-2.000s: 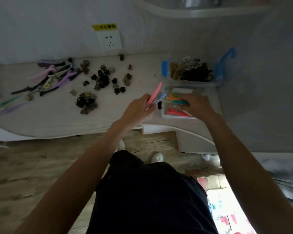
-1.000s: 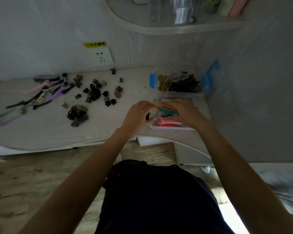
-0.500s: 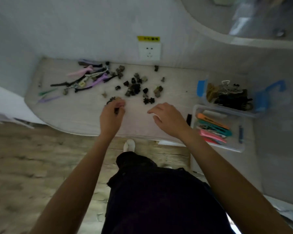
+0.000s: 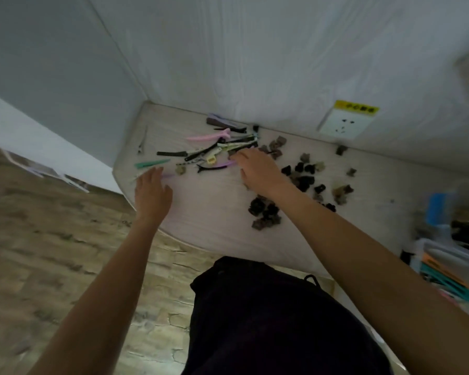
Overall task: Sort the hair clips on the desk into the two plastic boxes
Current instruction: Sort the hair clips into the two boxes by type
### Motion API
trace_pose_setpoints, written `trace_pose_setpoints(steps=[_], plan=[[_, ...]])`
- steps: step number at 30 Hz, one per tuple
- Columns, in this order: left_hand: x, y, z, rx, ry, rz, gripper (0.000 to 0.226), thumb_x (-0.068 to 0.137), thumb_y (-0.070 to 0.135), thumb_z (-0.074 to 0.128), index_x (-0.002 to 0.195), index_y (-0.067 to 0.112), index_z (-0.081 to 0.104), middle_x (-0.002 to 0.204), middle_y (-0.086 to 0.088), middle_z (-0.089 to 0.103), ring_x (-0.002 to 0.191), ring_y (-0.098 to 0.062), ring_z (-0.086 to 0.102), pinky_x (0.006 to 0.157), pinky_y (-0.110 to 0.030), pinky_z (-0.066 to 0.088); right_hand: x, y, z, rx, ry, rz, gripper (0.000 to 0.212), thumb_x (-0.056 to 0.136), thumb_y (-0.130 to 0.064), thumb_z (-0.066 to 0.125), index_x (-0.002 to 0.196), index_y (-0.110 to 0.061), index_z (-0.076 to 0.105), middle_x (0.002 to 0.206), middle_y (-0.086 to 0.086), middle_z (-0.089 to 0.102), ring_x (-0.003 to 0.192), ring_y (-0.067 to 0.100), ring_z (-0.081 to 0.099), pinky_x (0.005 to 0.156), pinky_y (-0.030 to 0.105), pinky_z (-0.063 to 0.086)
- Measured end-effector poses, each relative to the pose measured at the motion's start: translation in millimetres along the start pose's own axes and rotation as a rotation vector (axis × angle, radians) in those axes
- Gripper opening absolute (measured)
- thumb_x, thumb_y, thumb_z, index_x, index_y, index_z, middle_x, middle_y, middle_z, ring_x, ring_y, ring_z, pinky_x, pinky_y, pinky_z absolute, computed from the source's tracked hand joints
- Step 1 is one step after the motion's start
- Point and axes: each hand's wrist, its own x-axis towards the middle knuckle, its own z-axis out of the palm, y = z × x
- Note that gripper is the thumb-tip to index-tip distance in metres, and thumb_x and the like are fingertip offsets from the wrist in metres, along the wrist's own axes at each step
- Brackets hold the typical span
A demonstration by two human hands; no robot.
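Note:
Long flat hair clips [image 4: 217, 150] in pink, black, green and purple lie in a loose pile at the desk's far left. Small dark claw clips [image 4: 303, 180] are scattered across the middle. My left hand [image 4: 152, 193] hovers flat and open near the desk's left edge, fingertips by a green clip [image 4: 150, 164]. My right hand [image 4: 257, 169] reaches into the long-clip pile with fingers spread, touching a dark clip. Two plastic boxes sit at the right edge: the near box [image 4: 450, 269] holds long coloured clips, the far box [image 4: 460, 223] holds dark clips.
The pale curved desk [image 4: 214, 226] ends in a rounded front edge above a wood-look floor. A wall socket [image 4: 344, 124] with a yellow label sits on the back wall. A heap of claw clips [image 4: 264, 212] lies under my right forearm.
My view swung left, away from the boxes. Both hands left the near box, where they laid down long clips, and moved left across the desk to the long-clip pile.

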Motion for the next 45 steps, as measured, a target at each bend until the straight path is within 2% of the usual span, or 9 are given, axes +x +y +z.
trace_pose_setpoints(steps=[5, 11, 16, 20, 23, 26, 31, 37, 45], plan=[[7.6, -5.5, -5.4, -0.056, -0.052, 0.135, 0.027, 0.078, 0.002, 0.058, 0.103, 0.006, 0.066, 0.109, -0.019, 0.062, 0.102, -0.039, 0.056, 0.09, -0.044, 0.044, 20.3, 6.9, 10.3, -0.236, 0.018, 0.062, 0.046, 0.069, 0.0, 0.066, 0.112, -0.013, 0.055, 0.113, 0.012, 0.06, 0.109, 0.032, 0.05, 0.096, 0.043, 0.036], [10.1, -20.3, -12.7, 0.028, -0.058, 0.328, 0.023, 0.087, 0.023, 0.046, 0.088, 0.017, 0.068, 0.092, -0.006, 0.07, 0.083, -0.029, 0.064, 0.078, -0.039, 0.045, 11.6, 15.7, 8.4, -0.123, 0.144, 0.088, 0.015, 0.081, 0.001, 0.054, 0.095, 0.0, 0.06, 0.094, 0.021, 0.06, 0.088, 0.036, 0.055, 0.076, 0.039, 0.04], [24.6, -33.3, -31.2, -0.088, 0.105, 0.208, 0.013, 0.086, 0.007, 0.056, 0.095, 0.01, 0.065, 0.093, -0.013, 0.069, 0.083, -0.033, 0.063, 0.078, -0.04, 0.046, 31.6, -36.7, 15.6, 0.088, 0.028, 0.069, 0.012, 0.082, -0.004, 0.05, 0.094, -0.001, 0.051, 0.097, 0.019, 0.053, 0.085, 0.031, 0.047, 0.067, 0.033, 0.03], [52.4, -40.3, -34.6, -0.133, 0.065, 0.192, 0.013, 0.085, 0.006, 0.058, 0.094, 0.007, 0.068, 0.105, -0.015, 0.064, 0.094, -0.033, 0.06, 0.08, -0.038, 0.048, 43.5, -59.6, 34.5, -0.097, -0.034, 0.039, 0.022, 0.082, -0.005, 0.049, 0.103, 0.001, 0.051, 0.107, 0.024, 0.054, 0.093, 0.036, 0.051, 0.068, 0.041, 0.042], [62.7, -49.1, -28.6, -0.063, -0.021, 0.217, 0.008, 0.082, 0.009, 0.063, 0.088, 0.009, 0.068, 0.109, -0.013, 0.063, 0.1, -0.036, 0.056, 0.085, -0.038, 0.042, 41.0, -57.1, 39.9, -0.202, -0.04, 0.037, 0.027, 0.071, 0.0, 0.058, 0.097, 0.001, 0.058, 0.094, 0.024, 0.064, 0.073, 0.035, 0.062, 0.052, 0.032, 0.048], [62.3, -50.1, -29.1, -0.054, -0.052, 0.204, 0.01, 0.083, 0.011, 0.062, 0.092, 0.011, 0.065, 0.098, -0.014, 0.065, 0.091, -0.036, 0.058, 0.079, -0.038, 0.042, 32.1, -52.0, 39.5, -0.154, -0.004, 0.009, 0.024, 0.078, 0.004, 0.057, 0.102, 0.001, 0.056, 0.087, 0.022, 0.063, 0.075, 0.035, 0.06, 0.06, 0.035, 0.045], [56.5, -39.6, -29.1, -0.053, -0.11, 0.096, 0.024, 0.091, 0.017, 0.053, 0.112, 0.007, 0.058, 0.106, -0.018, 0.063, 0.097, -0.036, 0.057, 0.082, -0.041, 0.045, 21.7, -38.4, 41.1, -0.036, 0.012, 0.095, 0.027, 0.089, 0.0, 0.043, 0.115, 0.002, 0.051, 0.105, 0.022, 0.058, 0.093, 0.035, 0.054, 0.075, 0.037, 0.041], [47.8, -34.8, -19.2, -0.058, -0.134, 0.04, 0.026, 0.096, 0.019, 0.043, 0.11, -0.001, 0.053, 0.107, -0.025, 0.055, 0.098, -0.04, 0.053, 0.085, -0.046, 0.041, 43.9, -26.1, 9.9, -0.096, 0.049, 0.075, 0.021, 0.094, -0.011, 0.043, 0.107, 0.004, 0.051, 0.107, 0.022, 0.05, 0.066, 0.028, 0.048, 0.055, 0.034, 0.032], [45.4, -31.1, -20.0, -0.099, -0.121, -0.036, 0.022, 0.097, 0.012, 0.038, 0.11, -0.001, 0.05, 0.105, -0.025, 0.057, 0.095, -0.038, 0.053, 0.081, -0.043, 0.04, 132.3, -27.6, -5.7, -0.215, -0.053, -0.022, 0.03, 0.092, -0.013, 0.048, 0.118, 0.002, 0.049, 0.124, 0.021, 0.053, 0.1, 0.034, 0.056, 0.077, 0.039, 0.046]])
